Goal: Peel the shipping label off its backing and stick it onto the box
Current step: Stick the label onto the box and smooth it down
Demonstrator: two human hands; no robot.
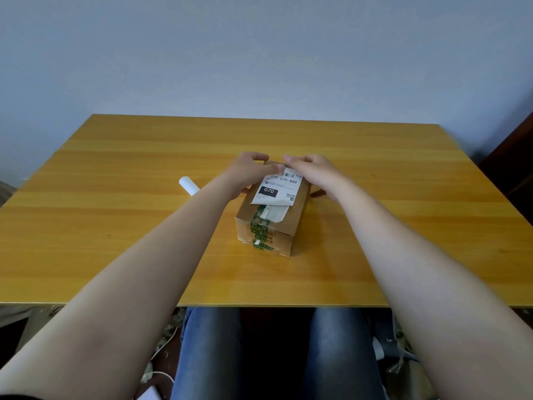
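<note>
A brown cardboard box (291,217) with green printed tape stands in the middle of the wooden table (115,226). A white shipping label (277,187) printed "070-070-A80" lies on the box's top, its near edge curling up a little. My left hand (248,168) and my right hand (308,166) meet at the label's far edge, fingertips pinching or pressing it against the box. The far end of the box is hidden behind both hands. An older torn white label remnant (274,213) shows just below the new label.
A white roll or rolled paper (189,185) lies on the table left of the box, partly behind my left forearm. A small dark object (317,193) peeks out right of the box. My legs and some cables show under the near table edge.
</note>
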